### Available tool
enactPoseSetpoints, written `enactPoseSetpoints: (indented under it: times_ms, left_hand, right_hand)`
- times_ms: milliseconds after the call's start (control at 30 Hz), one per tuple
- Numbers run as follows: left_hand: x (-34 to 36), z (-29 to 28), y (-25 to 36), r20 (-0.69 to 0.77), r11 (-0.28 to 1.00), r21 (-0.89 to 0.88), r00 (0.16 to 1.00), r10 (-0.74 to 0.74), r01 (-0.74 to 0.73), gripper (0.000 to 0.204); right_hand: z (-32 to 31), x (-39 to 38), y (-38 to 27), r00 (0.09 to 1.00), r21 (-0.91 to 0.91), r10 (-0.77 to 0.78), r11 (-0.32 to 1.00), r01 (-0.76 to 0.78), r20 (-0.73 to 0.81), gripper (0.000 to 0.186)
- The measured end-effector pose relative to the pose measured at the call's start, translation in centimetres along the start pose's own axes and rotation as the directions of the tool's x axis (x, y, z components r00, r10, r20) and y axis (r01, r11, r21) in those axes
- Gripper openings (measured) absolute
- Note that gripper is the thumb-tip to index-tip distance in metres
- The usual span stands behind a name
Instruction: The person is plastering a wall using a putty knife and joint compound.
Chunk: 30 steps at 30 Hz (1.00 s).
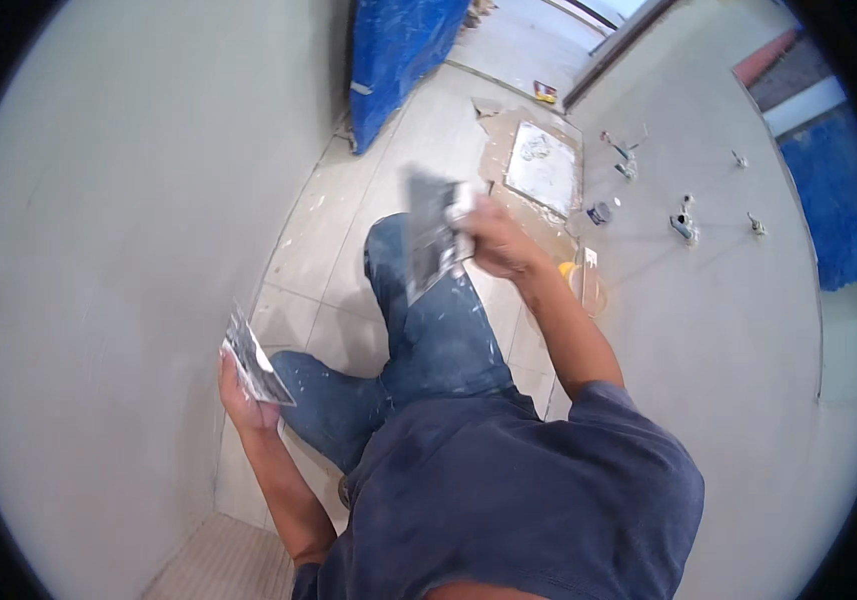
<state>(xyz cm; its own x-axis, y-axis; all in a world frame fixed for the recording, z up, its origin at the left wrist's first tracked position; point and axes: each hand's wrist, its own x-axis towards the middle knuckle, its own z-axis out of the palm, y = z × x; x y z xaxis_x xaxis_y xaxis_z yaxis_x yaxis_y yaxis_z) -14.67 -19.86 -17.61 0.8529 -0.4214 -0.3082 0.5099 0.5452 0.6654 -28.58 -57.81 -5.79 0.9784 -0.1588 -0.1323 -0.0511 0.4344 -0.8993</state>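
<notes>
My right hand [494, 236] is closed round the handle of a plastering trowel [432, 232], which I hold above my knees. Its wide metal blade is blurred and smeared with white paste. Low beside the left wall, my left hand [246, 394] grips a putty knife [257, 360] with a broad flat blade. White paste lies along that blade, and the fingers partly hide its handle. Both tools are apart from each other. The pale, smooth left wall [138, 220] stands close to the putty knife; I cannot tell whether they touch.
A white board [545, 165] with paste lies on brown cardboard [498, 150] ahead. Pipe fittings [684, 228] stick out of the right wall [688, 330]. A yellow bucket [570, 275] stands by that wall, with a wooden-looking strip [589, 283] near it. Blue sheeting [398, 65] hangs at the far left.
</notes>
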Motion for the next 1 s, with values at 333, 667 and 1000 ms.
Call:
enactPoseSetpoints:
  times_ms: [333,667,1000]
  left_hand:
    - [4.1,-2.5,-5.9,-0.102,0.964,0.085,0.965,-0.242,0.251,0.044]
    - [7.3,5.7,-11.0,-0.482,0.950,0.185,0.866,-0.135,0.251,0.026]
    - [12.5,10.3,-18.6,-0.571,0.911,0.287,0.816,-0.087,0.298,0.031]
  right_hand:
    - [-27.5,-9.4,12.9,0.358,-0.050,0.015,0.984,-0.172,-0.934,0.039]
    - [-51.5,-2.3,12.1,0.614,-0.674,-0.513,-0.089,-0.733,-0.600,0.036]
    - [-73.9,9.9,6.3,0.620,-0.656,-0.546,-0.161,-0.737,-0.563,0.036]
